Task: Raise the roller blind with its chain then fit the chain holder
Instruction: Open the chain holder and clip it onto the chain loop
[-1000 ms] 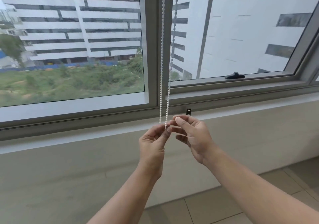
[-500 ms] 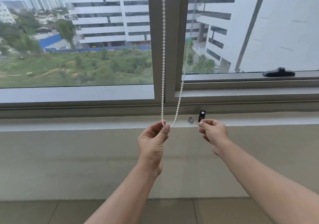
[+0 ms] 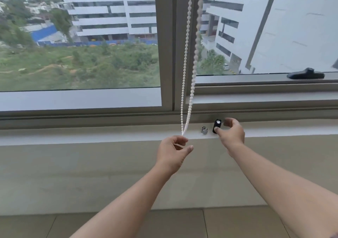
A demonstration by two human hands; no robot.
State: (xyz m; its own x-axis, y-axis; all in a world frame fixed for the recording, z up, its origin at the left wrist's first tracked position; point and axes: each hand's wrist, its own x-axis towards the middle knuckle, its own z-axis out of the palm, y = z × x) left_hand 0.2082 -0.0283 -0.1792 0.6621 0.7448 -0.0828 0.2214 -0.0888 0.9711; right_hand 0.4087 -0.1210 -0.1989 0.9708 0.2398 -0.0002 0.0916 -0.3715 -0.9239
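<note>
Half a second back my left hand [image 3: 173, 150] pinched the bottom of the white beaded blind chain [image 3: 185, 84]; now its fingers are spread and the loop hangs free just above them, blurred at its lowest point. My right hand [image 3: 231, 134] has reached the small black plastic chain holder [image 3: 217, 126] standing on the pale window sill [image 3: 91, 135], thumb on its lower end, forefinger curled above; whether it grips is unclear. A small silvery clip [image 3: 204, 130] lies beside it, detail indistinct.
</note>
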